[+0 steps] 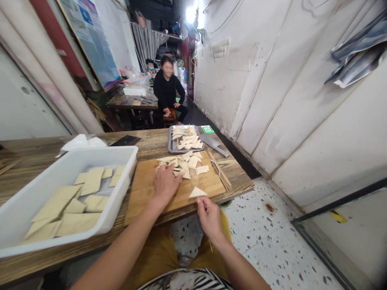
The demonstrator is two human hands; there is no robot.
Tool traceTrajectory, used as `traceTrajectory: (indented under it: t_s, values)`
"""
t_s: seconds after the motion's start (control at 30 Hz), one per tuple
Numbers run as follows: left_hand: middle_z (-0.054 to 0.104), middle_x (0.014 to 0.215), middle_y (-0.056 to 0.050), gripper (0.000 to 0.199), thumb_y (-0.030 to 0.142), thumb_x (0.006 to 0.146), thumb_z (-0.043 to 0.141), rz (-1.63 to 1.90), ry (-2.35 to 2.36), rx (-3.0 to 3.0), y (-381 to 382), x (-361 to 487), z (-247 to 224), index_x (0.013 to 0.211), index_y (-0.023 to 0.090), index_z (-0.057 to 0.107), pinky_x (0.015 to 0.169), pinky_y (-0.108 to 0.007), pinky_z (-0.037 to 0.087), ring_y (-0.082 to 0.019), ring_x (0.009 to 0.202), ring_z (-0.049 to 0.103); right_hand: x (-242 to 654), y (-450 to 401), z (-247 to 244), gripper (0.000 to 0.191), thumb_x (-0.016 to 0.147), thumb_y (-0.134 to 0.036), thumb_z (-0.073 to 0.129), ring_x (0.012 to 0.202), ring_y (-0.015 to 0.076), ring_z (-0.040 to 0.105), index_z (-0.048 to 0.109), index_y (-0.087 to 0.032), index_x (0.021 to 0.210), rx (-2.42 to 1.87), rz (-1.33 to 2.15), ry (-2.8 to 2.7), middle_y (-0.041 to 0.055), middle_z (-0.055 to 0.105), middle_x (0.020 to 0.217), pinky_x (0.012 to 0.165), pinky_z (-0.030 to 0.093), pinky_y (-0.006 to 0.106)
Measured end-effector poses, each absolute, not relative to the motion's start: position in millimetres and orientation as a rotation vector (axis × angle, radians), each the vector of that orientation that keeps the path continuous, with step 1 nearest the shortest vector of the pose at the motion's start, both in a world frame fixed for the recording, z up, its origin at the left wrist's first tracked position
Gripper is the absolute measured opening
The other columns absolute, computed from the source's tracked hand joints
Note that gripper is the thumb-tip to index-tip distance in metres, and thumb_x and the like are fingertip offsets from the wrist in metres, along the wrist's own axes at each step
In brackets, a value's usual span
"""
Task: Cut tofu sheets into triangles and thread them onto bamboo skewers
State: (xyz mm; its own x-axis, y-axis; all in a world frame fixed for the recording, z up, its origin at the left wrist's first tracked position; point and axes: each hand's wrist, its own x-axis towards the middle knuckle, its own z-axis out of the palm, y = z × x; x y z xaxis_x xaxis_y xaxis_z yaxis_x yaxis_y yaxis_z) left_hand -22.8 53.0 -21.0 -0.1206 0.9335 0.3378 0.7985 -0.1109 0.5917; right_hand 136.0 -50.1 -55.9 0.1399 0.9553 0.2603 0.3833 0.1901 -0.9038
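Here's how we've got it: our left hand (165, 183) lies flat on the pale tofu triangles (189, 161) heaped on the wooden cutting board (145, 193), fingers spread, which pins the pile gently without squashing it. Our right hand (210, 219) has its fingers pinched narrow just beside a lone triangle (197, 193) near the board's edge, seemingly around a thin bamboo skewer (210, 245), though we can't quite tell. A steel tray (169, 141) of cut pieces sits just beyond.
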Motion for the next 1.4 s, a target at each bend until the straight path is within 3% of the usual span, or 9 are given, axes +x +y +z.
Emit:
traceTrajectory:
  t_s: [0.2, 0.37, 0.6, 0.77, 0.83, 0.93, 1.4]
  values:
    - [0.052, 0.118, -0.013, 0.025, 0.032, 0.077, 0.057, 0.875, 2.020, 2.229, 49, -1, -24, 0.097, 0.020, 0.067, 0.090, -0.046, 0.031, -0.033, 0.109, 0.041, 144, -59, -64, 0.027, 0.089, -0.031, 0.044, 0.062, 0.0152, 0.057, 0.065, -0.016, 0.080, -1.355, 0.751, -1.368, 0.0018, 0.064, 0.069, 0.058, 0.041, 0.021]
    - [0.065, 0.100, -0.008, 0.026, 0.031, 0.079, 0.055, 1.004, 1.797, 2.227, 41, -7, -38, 0.100, 0.019, 0.063, 0.089, -0.041, 0.036, -0.025, 0.096, 0.054, 146, -67, -64, 0.026, 0.089, -0.031, 0.045, 0.062, 0.0147, 0.057, 0.065, -0.016, 0.081, -1.304, 0.794, -1.355, 0.0021, 0.064, 0.069, 0.057, 0.042, 0.021]
    - [0.069, 0.099, -0.007, 0.036, 0.036, 0.072, 0.065, 1.347, 1.498, 1.260, 32, -31, -36, 0.103, 0.017, 0.065, 0.081, -0.033, 0.048, -0.020, 0.088, 0.063, 139, -82, -51, 0.024, 0.089, -0.028, 0.045, 0.061, 0.0151, 0.057, 0.065, -0.016, 0.083, -1.233, 0.856, -1.431, -0.0008, 0.056, 0.056, 0.055, 0.041, 0.020]
    - [0.069, 0.094, -0.009, 0.016, 0.016, 0.073, 0.065, 1.322, 1.158, 0.607, 26, -45, -16, 0.088, 0.011, 0.066, 0.067, -0.025, 0.055, -0.015, 0.077, 0.067, 130, -87, -40, 0.024, 0.088, -0.024, 0.046, 0.062, 0.0143, 0.058, 0.068, -0.015, 0.085, -1.212, 0.858, -1.617, 0.0033, 0.065, 0.070, 0.058, 0.042, 0.021]
    - [0.070, 0.091, -0.010, 0.008, 0.010, 0.076, 0.060, 1.301, 1.129, 0.506, 24, -49, -14, 0.081, 0.010, 0.066, 0.067, -0.023, 0.057, -0.015, 0.076, 0.068, 127, -87, -38, 0.025, 0.089, -0.024, 0.045, 0.062, 0.0143, 0.058, 0.068, -0.014, 0.085, -1.217, 0.860, -1.653, 0.0036, 0.066, 0.070, 0.059, 0.042, 0.021]
    - [0.071, 0.086, -0.009, 0.011, 0.005, 0.079, 0.056, 1.305, 1.129, 0.435, 22, -52, -15, 0.077, 0.008, 0.066, 0.065, -0.022, 0.058, -0.014, 0.073, 0.068, 124, -88, -37, 0.026, 0.089, -0.023, 0.045, 0.061, 0.0141, 0.058, 0.068, -0.014, 0.084, -1.223, 0.862, -1.673, 0.0034, 0.066, 0.070, 0.058, 0.041, 0.020]
    - [0.071, 0.082, -0.008, 0.010, 0.005, 0.077, 0.059, 1.341, 1.104, 0.403, 21, -50, -22, 0.072, 0.008, 0.068, 0.066, -0.024, 0.059, -0.014, 0.072, 0.067, 123, -84, -40, 0.027, 0.089, -0.023, 0.044, 0.061, 0.0143, 0.057, 0.070, -0.015, 0.089, -1.245, 0.894, -1.677, 0.0030, 0.066, 0.071, 0.058, 0.041, 0.021]
